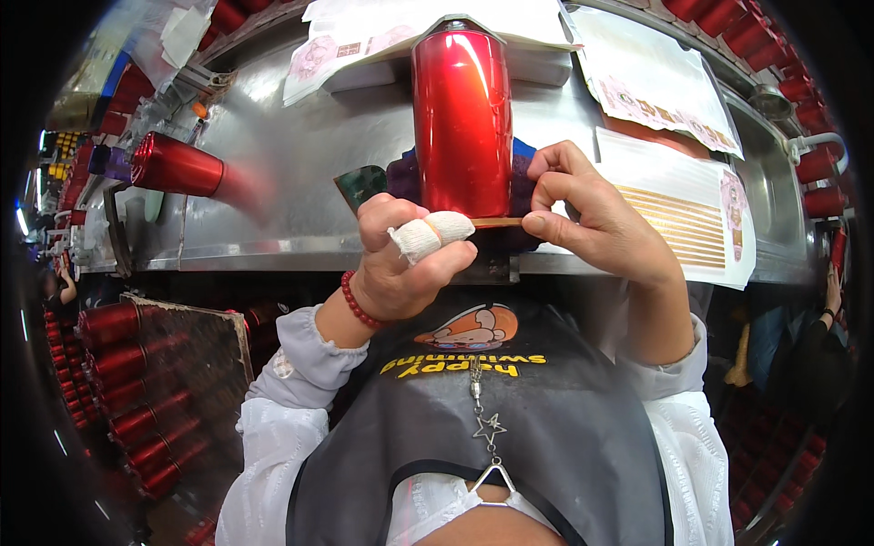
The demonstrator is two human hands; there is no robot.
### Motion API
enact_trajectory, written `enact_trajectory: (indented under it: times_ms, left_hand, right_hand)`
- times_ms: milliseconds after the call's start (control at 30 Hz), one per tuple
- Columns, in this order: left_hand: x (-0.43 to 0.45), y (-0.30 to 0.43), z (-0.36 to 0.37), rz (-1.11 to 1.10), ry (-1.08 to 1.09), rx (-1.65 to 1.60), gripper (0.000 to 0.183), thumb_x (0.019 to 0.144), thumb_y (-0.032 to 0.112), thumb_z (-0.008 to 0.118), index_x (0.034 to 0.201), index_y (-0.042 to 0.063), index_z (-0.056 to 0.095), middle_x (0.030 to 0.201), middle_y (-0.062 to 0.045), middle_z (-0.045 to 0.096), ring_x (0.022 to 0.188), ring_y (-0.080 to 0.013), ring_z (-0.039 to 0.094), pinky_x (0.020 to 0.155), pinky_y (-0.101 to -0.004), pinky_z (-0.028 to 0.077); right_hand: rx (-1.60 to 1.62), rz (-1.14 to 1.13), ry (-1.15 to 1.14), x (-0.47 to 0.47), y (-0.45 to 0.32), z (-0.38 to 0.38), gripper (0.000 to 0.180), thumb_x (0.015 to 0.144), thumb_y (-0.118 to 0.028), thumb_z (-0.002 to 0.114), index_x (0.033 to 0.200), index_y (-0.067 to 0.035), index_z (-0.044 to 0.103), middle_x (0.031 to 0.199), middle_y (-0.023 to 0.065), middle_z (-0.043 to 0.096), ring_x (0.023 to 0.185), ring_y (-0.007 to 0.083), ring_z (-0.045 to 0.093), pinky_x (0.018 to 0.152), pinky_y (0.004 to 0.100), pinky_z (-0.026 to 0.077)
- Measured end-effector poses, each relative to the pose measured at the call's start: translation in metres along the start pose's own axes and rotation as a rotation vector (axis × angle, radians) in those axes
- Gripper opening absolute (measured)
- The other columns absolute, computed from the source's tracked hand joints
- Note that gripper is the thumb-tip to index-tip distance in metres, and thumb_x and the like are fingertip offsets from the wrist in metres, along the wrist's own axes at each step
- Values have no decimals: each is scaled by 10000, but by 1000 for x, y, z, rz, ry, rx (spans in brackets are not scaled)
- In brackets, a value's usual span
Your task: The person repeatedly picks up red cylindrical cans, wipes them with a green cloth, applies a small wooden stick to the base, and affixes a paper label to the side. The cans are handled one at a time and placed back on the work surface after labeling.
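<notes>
A glossy red metal bottle or tumbler [462, 123] lies lengthwise before me, its near end on a dark purple cloth [403, 179]. Across that near end runs a narrow gold strip [497, 222]. My right hand [604, 215] pinches the strip's right end between thumb and forefinger. At the other end, a finger of my left hand [410, 269], wrapped in a white cloth cover [433, 234], rests over the strip; the strip's left tip is hidden behind it. A dark green piece of sheet [362, 185] sticks out beyond my left hand.
Right of the bottle lies a white sheet with gold strips [672, 225]; printed sheets [655, 75] lie behind it. Another red tumbler [176, 165] lies at left on the metal bench [307, 150]. A sink [771, 184] is far right. Red tumblers [126, 368] fill a rack below left.
</notes>
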State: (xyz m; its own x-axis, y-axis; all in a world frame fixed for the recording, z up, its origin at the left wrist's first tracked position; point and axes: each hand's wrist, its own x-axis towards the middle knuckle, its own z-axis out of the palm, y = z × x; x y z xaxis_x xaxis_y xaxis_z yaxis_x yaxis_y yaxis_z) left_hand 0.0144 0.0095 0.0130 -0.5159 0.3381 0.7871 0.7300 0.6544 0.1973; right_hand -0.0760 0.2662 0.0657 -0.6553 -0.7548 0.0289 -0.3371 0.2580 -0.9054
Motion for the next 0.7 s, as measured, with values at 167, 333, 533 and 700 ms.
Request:
enact_trajectory:
  times_ms: [167, 333, 533, 700]
  left_hand:
    - [15, -6, -2, 143, -62, 119, 344, 600, 134, 748, 923, 249, 717, 1132, 46, 610, 1063, -222, 468, 824, -368, 428]
    - [20, -11, -10, 185, -116, 91, 353, 590, 81, 786, 904, 230, 728, 1141, 19, 571, 1056, -243, 463, 767, -379, 445]
    - [23, -13, -1, 229, -109, 90, 298, 585, 170, 727, 875, 233, 706, 1154, 74, 612, 1061, -211, 475, 835, -370, 409]
    - [34, -17, 5, 347, -153, 130, 254, 613, 176, 728, 856, 243, 697, 1171, 76, 604, 1056, -196, 485, 853, -369, 401]
  right_hand:
    - [55, 41, -22, -13, 7, -14, 317, 948, -304, 741, 831, -50, 593, 1147, 67, 465, 1054, 187, 465, 899, 295, 407]
    - [29, 71, -27, -23, 17, -23, 328, 953, -323, 734, 831, -54, 591, 1123, 61, 476, 1044, 182, 468, 902, 300, 403]
    - [49, 45, -15, -27, 21, -25, 353, 972, -351, 713, 833, -57, 577, 1101, 60, 480, 1026, 183, 467, 896, 307, 403]
    - [61, 58, -15, -28, 26, -23, 349, 977, -340, 707, 824, -59, 568, 1086, 57, 484, 1003, 181, 470, 877, 302, 407]
